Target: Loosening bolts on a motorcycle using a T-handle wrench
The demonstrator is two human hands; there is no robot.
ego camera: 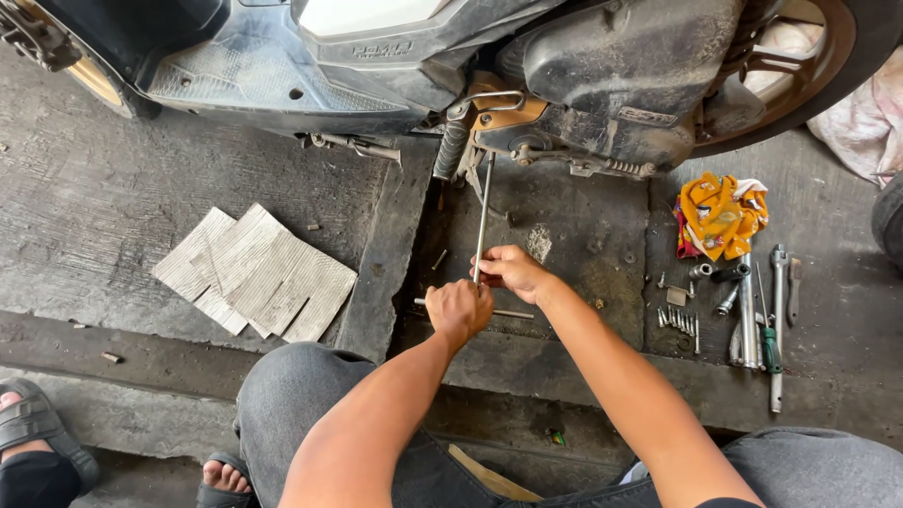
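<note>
Both my hands are closed on the T-handle wrench [482, 221]: left hand [458, 310] on the crossbar, right hand [513, 271] on the shaft, which points away toward the scooter [602, 85].

Both hands, left hand [458, 309], right hand [511, 270], grip T-handle wrench [483, 218] under scooter [602, 66]; tools [752, 315] right

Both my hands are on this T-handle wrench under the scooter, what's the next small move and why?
Probably turn the crossbar: the left hand grips the T-handle wrench by its bar, the right hand steadies the shaft, and its tip already sits at the scooter's underside.
</note>
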